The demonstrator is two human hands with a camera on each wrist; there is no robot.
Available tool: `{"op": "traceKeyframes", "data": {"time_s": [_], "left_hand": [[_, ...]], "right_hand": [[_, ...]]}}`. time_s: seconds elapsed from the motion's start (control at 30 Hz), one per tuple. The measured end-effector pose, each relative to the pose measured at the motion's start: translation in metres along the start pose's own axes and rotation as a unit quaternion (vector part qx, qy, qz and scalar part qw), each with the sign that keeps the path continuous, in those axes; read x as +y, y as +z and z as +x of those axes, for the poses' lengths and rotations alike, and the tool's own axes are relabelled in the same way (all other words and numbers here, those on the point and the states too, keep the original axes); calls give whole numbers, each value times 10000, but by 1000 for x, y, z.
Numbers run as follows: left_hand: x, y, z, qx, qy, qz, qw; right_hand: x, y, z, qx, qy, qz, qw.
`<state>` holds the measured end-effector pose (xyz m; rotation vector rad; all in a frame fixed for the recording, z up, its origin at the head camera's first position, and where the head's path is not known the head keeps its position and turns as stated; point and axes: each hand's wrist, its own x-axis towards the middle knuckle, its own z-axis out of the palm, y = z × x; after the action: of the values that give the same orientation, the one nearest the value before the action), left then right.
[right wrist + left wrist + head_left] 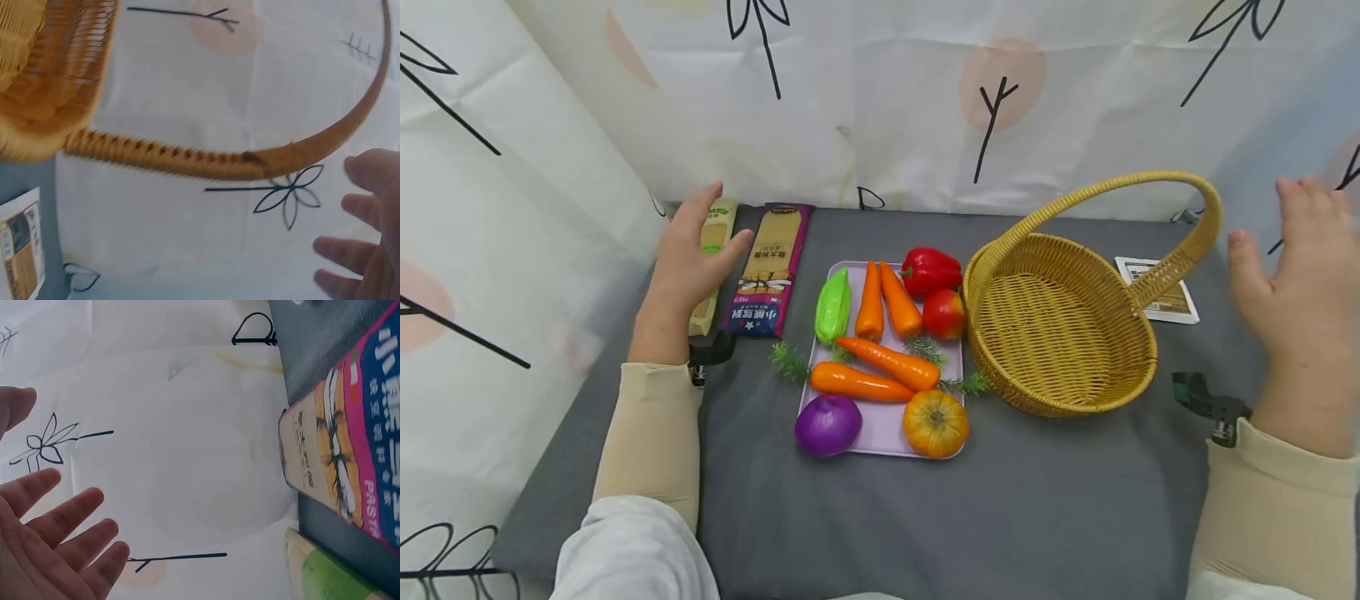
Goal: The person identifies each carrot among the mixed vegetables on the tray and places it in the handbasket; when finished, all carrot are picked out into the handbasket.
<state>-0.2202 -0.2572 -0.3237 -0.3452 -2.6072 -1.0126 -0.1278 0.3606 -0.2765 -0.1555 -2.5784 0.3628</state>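
Observation:
My left hand (688, 254) is raised with fingers extended, holding nothing, above a green-and-beige packet (718, 229) and near a purple pasta packet (767, 271). On the right, my right hand (1303, 275) hangs in the air with straight fingers, apart from the yellow wicker basket (1048, 333) and its tall handle (1180, 179). Between the hands lies a lilac tray (872, 421) bearing several orange carrots (891, 362), a green pepper-like vegetable (832, 308), a red bell pepper (931, 271), a round red fruit (943, 314), a purple vegetable (828, 425) and a small pumpkin (936, 424).
A white-edged packet (1172, 296) lies behind the basket's right side, partly hidden by the handle. A grey cloth (1037, 508) covers the table. White patterned curtains (887, 100) stand along the back and left edges.

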Motion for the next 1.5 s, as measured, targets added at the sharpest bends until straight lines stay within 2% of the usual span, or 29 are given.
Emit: {"op": "traceKeyframes", "data": {"time_s": [0.1, 0.23, 0.4, 0.53, 0.7, 0.87, 0.97, 1.07, 1.17, 1.2, 1.33, 1.5], "left_hand": [[2, 5, -4, -85, -122, -225, 9996], [4, 11, -8, -159, -31, -553, 9983], [9, 15, -11, -121, 183, -812, 9965], [13, 19, -13, -206, 267, -1112, 9932], [15, 33, -14, -713, 340, -1445, 9863], [12, 48, -11, -1596, 14, -1297, 9786], [6, 57, -9, -2165, -113, -1228, 9685], [0, 66, -8, -2645, -130, -1541, 9519], [-2, 71, -7, -2967, -179, -1954, 9346], [-3, 72, -6, -3021, -205, -2046, 9308], [-5, 74, -5, -3086, -251, -2241, 9241], [-8, 80, -4, -3208, -232, -2612, 9101]], "right_hand": [[-9, -8, -7, 87, 9, 241, 9997], [-22, -17, -15, 562, -208, 644, 9961], [-38, -28, -23, 1496, -687, 1129, 9799], [-46, -34, -30, 1689, -840, 1501, 9705], [-56, -39, -36, 1637, -1248, 1917, 9596], [-69, -39, -40, 1631, -1557, 2357, 9453], [-75, -38, -41, 1656, -1587, 2660, 9363], [-76, -36, -41, 1654, -1592, 2704, 9350], [-74, -35, -41, 1661, -1638, 2647, 9357], [-74, -35, -41, 1666, -1651, 2649, 9353], [-76, -34, -41, 1619, -1718, 2850, 9290], [-81, -32, -41, 1357, -1991, 3101, 9197]]}}
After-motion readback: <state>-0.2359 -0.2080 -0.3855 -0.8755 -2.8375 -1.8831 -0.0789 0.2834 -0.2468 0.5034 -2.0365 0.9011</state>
